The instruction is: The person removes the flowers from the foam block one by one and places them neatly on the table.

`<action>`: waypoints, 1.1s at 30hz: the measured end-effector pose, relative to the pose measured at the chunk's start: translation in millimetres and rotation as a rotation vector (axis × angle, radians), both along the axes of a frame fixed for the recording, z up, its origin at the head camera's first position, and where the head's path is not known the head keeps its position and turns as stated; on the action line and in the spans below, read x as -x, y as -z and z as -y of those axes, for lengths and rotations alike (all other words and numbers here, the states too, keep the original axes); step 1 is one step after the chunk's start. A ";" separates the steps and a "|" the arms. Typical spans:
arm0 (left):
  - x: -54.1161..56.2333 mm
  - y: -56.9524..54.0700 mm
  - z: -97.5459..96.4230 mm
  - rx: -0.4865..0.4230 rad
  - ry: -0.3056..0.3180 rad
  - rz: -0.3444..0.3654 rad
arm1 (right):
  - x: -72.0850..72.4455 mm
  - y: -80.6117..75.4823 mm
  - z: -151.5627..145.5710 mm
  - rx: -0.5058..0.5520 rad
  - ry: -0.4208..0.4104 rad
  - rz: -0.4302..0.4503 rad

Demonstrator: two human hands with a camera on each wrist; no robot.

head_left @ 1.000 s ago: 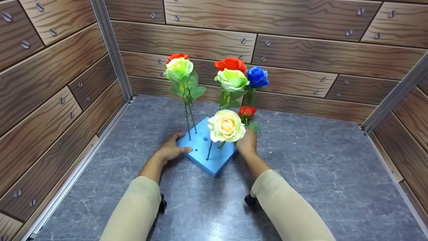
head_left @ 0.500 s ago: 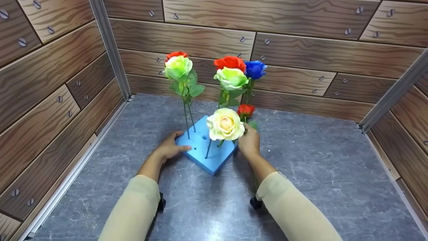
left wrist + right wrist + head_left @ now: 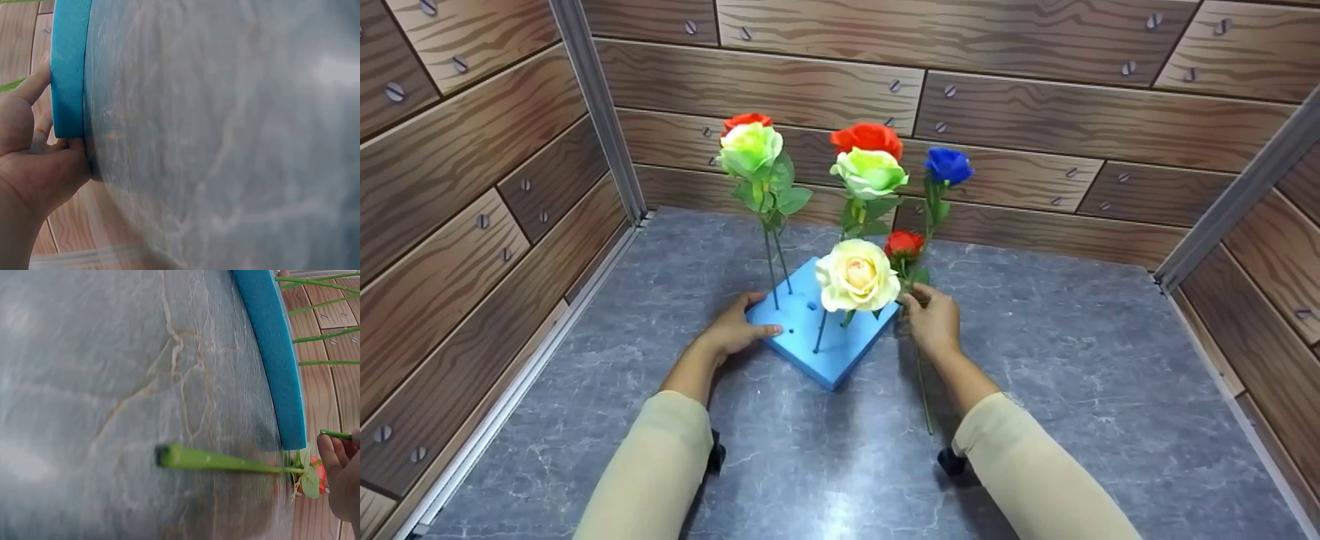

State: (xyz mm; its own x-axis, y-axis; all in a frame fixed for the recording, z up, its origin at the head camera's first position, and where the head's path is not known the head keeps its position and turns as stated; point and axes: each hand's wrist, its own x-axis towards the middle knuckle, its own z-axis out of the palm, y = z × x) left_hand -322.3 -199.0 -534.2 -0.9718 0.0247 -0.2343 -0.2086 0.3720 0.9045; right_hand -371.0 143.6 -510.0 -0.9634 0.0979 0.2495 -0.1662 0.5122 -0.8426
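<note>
My left hand grips the left corner of a blue foam block, thumb on its top; the left wrist view shows the hand at the block's edge. Beyond the block's right corner, my right hand pinches the stem of a blue rose, held upright. In the right wrist view the stem's cut end shows at the fingertips. A red flower lies on the table beside the block, its stem pointing toward me. Cream, green and red roses rise from the block.
Another green rose with a red rose behind it stands at the block's left. Bare holes show in the block's top. Wood-patterned walls enclose the grey marbled table at the back and sides.
My right hand has moved right, away from the block's edge, carrying the blue rose outward. The lying red flower's stem has come into sight. My left hand stays on the block.
</note>
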 end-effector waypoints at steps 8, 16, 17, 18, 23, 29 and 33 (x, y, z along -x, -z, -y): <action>2.3 4.8 -1.7 0.009 -0.006 -0.007 | -7.6 -3.6 -14.6 -0.018 -0.010 0.031; 2.5 6.2 -3.1 0.003 -0.001 -0.007 | -18.9 -4.5 -32.5 -0.073 -0.053 0.046; 2.3 5.6 -3.2 0.002 0.001 -0.007 | -20.6 -4.9 -35.1 -0.079 -0.062 0.055; 2.1 5.0 -3.2 0.002 0.004 -0.008 | -22.1 -5.5 -37.6 -0.083 -0.070 0.064; 1.9 3.4 -1.1 0.001 0.002 -0.013 | -29.0 -11.4 -48.4 -0.043 -0.129 0.148; 1.5 2.0 0.2 0.002 0.006 -0.023 | -38.1 -16.2 -59.1 0.027 -0.176 0.237; 0.8 1.7 -0.5 -0.004 0.004 -0.015 | -44.5 -15.7 -66.3 0.038 -0.180 0.265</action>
State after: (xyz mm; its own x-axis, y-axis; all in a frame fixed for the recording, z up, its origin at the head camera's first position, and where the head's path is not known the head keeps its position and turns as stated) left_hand -323.1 -198.5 -536.0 -0.9752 0.0293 -0.2194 -0.1934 0.3695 0.9089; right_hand -326.5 209.8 -494.3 -0.9971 -0.0756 -0.0132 -0.0233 0.4621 -0.8865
